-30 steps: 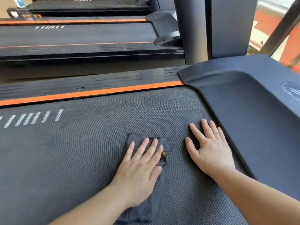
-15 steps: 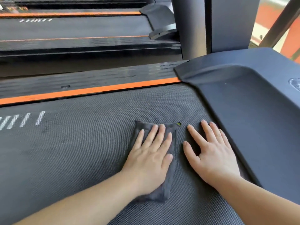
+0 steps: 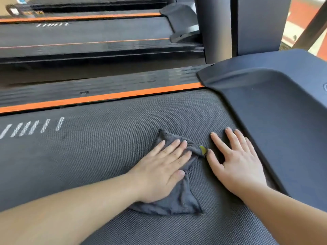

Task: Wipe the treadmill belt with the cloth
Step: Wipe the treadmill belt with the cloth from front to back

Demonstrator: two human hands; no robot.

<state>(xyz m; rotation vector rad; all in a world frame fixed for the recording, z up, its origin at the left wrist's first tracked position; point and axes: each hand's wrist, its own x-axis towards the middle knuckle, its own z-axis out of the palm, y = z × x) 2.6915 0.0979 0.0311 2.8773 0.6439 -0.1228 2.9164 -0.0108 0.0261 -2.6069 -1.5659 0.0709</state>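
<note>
Fingers [image 3: 174, 146] of the left hand [image 3: 159, 171] lie straight and slightly spread, pressing the grey cloth [image 3: 178, 200] flat on the belt [image 3: 99, 152]. Right hand [image 3: 237, 165] rests open-palmed on the belt, fingers apart, beside the motor cover [image 3: 283, 110], thumb just beside the cloth's yellow tag [image 3: 203, 149].

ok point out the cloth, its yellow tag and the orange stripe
cloth [image 3: 178, 200]: head view, bare lower flap
yellow tag [image 3: 203, 149]: head view, middle of the tag
orange stripe [image 3: 106, 97]: head view, midway along its length
</note>
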